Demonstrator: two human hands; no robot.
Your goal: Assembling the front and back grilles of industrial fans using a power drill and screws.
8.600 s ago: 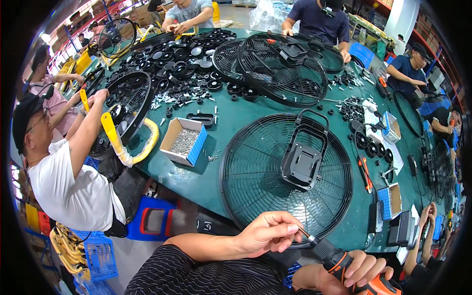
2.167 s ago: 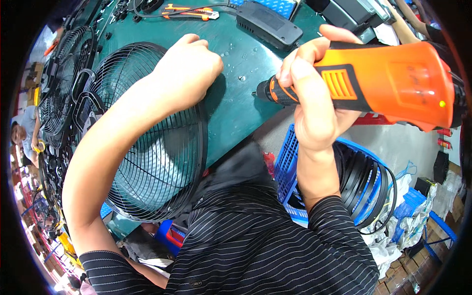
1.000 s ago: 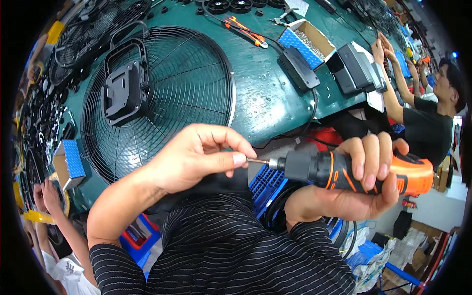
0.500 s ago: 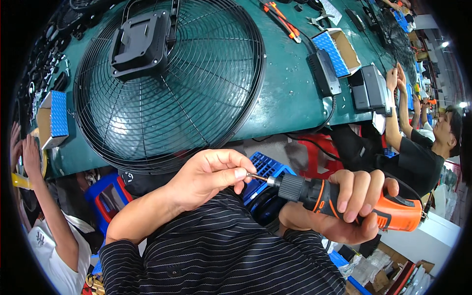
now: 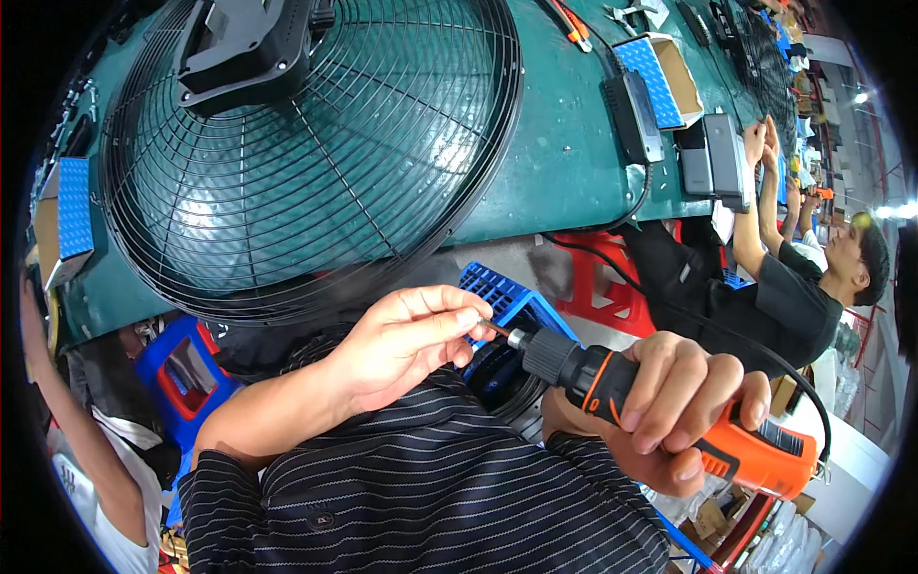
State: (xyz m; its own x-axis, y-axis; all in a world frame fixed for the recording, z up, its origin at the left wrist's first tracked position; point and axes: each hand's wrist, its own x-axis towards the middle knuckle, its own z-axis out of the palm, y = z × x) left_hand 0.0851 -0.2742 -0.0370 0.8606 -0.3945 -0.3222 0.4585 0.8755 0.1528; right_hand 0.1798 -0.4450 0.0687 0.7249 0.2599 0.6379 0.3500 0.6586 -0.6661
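Note:
My right hand [image 5: 684, 402] is wrapped round an orange and black electric screwdriver [image 5: 598, 383] with a cord at its back end. Its bit [image 5: 497, 328] points left, toward my left hand [image 5: 416, 340]. There the thumb and forefinger pinch together at the bit's tip; whether a small screw sits between them is too small to tell. Both hands are held over my lap, just in front of the table edge. Beyond them a round black wire fan guard [image 5: 325, 163] lies on the green table, with a black bracket housing [image 5: 244, 57] on top.
Open blue cardboard boxes stand at right [image 5: 660, 81] and left [image 5: 72, 220]. A black power adapter [image 5: 631, 120] and a grey boxy device [image 5: 712, 158] sit on the table [image 5: 545, 172]. Below are a blue crate [image 5: 507, 297] and a red stool [image 5: 598, 287]. People work at both sides.
The view has shifted, so the fan guard sits higher and further left. The screwdriver's rear has tilted downward. My left hand still pinches at the bit's tip.

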